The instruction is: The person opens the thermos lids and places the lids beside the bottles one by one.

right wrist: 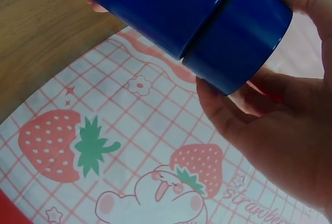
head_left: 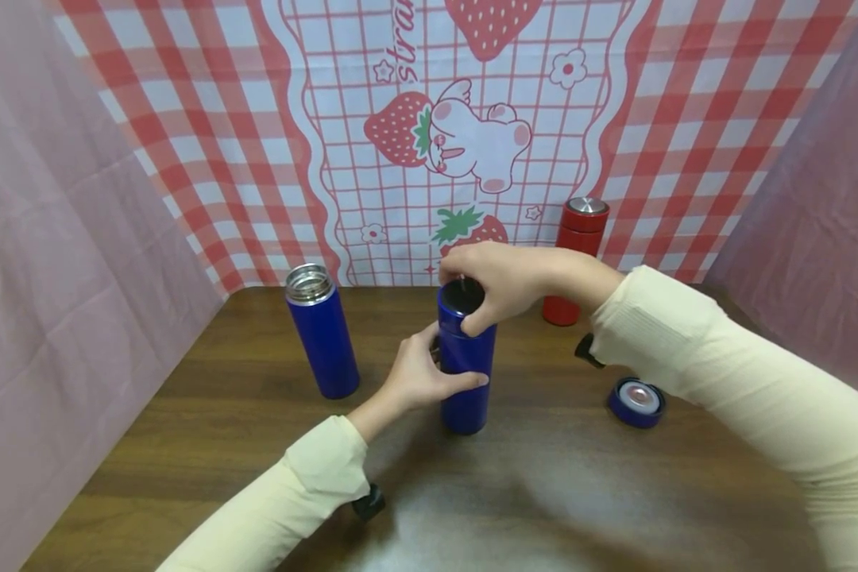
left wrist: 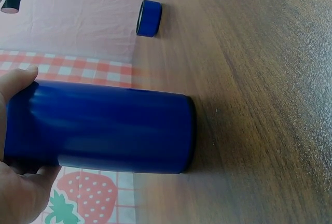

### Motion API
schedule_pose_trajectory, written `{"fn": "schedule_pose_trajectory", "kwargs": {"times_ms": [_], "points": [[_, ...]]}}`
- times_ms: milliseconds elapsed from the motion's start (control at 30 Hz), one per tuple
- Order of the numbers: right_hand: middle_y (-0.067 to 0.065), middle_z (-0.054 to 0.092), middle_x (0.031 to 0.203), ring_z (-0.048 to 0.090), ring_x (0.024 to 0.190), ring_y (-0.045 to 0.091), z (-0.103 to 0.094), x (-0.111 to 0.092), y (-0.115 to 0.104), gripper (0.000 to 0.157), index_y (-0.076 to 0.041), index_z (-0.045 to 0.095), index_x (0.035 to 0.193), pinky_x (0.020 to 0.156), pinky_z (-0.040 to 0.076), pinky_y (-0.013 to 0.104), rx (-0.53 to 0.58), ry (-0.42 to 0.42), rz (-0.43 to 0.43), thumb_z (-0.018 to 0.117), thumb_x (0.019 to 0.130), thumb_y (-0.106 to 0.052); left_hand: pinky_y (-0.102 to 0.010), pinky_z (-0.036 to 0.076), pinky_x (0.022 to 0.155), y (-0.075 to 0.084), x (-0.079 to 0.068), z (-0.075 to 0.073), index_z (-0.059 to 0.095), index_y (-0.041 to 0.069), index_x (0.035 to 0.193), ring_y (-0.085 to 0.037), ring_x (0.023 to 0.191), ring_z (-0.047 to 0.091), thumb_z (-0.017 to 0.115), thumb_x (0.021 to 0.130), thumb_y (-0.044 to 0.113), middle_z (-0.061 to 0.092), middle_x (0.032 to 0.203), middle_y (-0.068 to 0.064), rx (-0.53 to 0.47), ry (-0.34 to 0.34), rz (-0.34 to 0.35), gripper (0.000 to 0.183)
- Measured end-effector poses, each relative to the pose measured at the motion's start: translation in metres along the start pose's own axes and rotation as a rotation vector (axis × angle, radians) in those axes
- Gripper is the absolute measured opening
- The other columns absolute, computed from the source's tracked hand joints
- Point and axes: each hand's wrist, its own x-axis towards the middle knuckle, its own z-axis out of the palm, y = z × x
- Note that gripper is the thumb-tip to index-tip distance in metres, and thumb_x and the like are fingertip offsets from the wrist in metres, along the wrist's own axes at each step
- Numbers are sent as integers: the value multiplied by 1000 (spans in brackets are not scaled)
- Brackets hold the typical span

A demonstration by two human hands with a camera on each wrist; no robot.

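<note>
A blue thermos bottle [head_left: 465, 409] stands upright on the table in the head view, between both hands. My left hand [head_left: 423, 372] grips its body from the left, thumb across the front; the left wrist view shows that grip on the upper part of the bottle [left wrist: 122, 130]. From above, my right hand [head_left: 504, 274] pinches the blue cap [right wrist: 241, 37] between thumb and fingers. The cap sits on the bottle, and a narrow dark seam runs between them in the right wrist view. Its flat top [head_left: 463, 296] looks dark.
A second blue bottle [head_left: 329, 349] stands uncapped at left, its steel mouth [head_left: 309, 284] showing. On the right, a loose blue cap [head_left: 636, 401] lies inner side up on the wooden table [head_left: 543, 461]. Behind my right wrist stands a red bottle [head_left: 581, 234] with its lid on.
</note>
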Motion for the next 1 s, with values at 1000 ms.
{"fn": "schedule_pose_trajectory", "kwargs": {"times_ms": [1000], "points": [[16,62,123,58,114,28,-4,3,-29,66,1,54,126,96,52,42,-34,33,284,75,80,-41,-36,56,90,3,-2,-1,52,9,133,-23,109,67,86,68,29,68,122,-10,22,-9,-29,76]]}}
